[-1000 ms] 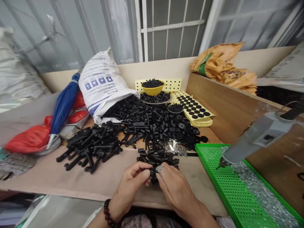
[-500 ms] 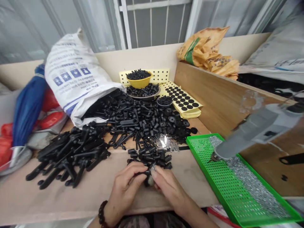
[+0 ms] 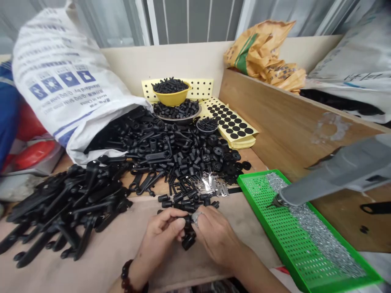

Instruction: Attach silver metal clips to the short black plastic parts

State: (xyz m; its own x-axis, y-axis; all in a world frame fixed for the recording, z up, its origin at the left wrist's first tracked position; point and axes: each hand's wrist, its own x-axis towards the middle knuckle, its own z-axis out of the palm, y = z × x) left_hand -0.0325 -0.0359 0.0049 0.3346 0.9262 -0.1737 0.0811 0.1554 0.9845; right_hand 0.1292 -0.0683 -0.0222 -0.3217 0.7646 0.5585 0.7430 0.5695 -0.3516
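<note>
My left hand (image 3: 163, 234) pinches a small black plastic cylinder (image 3: 187, 221) between thumb and forefinger. Against its right end, the closed fingertips of my right hand (image 3: 215, 234) press; a greyish patch shows there, and what those fingers grip is hidden. Just below the fingers another black cylinder (image 3: 188, 241) lies on the table. More short black plastic tubes (image 3: 183, 200) are heaped right behind my hands. Flat shiny metal pieces (image 3: 210, 183) lie at the front of the large pile of black parts (image 3: 159, 142).
Black plastic handles (image 3: 73, 199) are piled at left, before a white sack (image 3: 67, 81). A green tray (image 3: 259, 219) with small metal pins stands at right under a grey power screwdriver (image 3: 330, 175). Behind are a yellow bowl (image 3: 172, 99) and sheets of black round stickers (image 3: 233, 126).
The view has moved closer and shifted, so the sack and handles sit farther left. My right fingers have curled over the part's end, and a black cylinder below the hands now shows clearly.
</note>
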